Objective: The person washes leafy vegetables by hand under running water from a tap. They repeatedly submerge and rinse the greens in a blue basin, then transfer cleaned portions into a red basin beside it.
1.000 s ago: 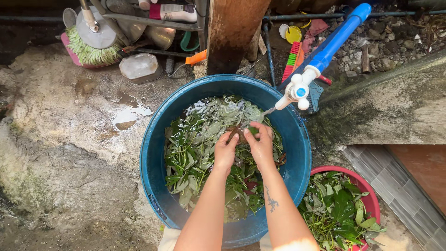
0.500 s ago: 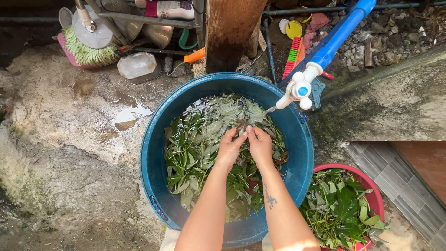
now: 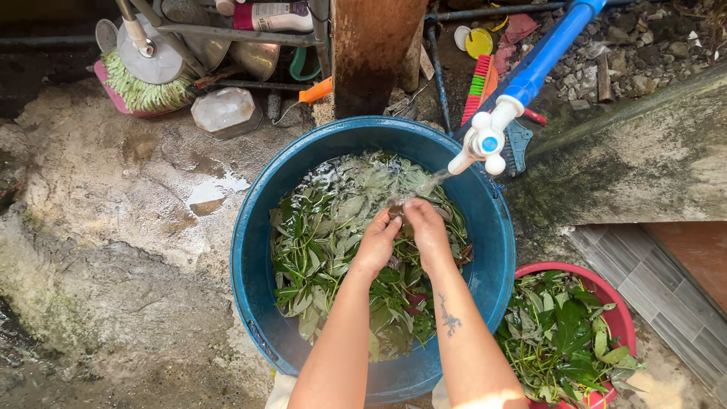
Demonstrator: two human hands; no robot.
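A rough, wet concrete floor [image 3: 98, 250] is seen from above, and a large round blue tub [image 3: 261, 250] is set on it near the middle. The tub is filled with water and a floating mass of green leaves [image 3: 326, 242]. At the tub's right rim, a smaller red basin [image 3: 613, 303] is placed, heaped with darker leafy greens [image 3: 560, 333]. A blue pipe ending in a white tap [image 3: 485, 144] is angled over the tub's upper right rim, and a thin stream of water is let fall from it onto the hands.

The left hand [image 3: 376, 244] and the right hand [image 3: 425, 231] are held together over the centre of the tub, directly under the stream. The fingers of both are curled inward and pressed together around a small bunch of leaves, which is pinched between the two hands just above the water.

Beyond the tub's far rim, a bottle with a red and white label [image 3: 273, 15] is laid on a metal rack at the top edge, a clear plastic lidded container [image 3: 225, 111] is set on the floor below it, and a small yellow lid [image 3: 478, 42] lies further right.
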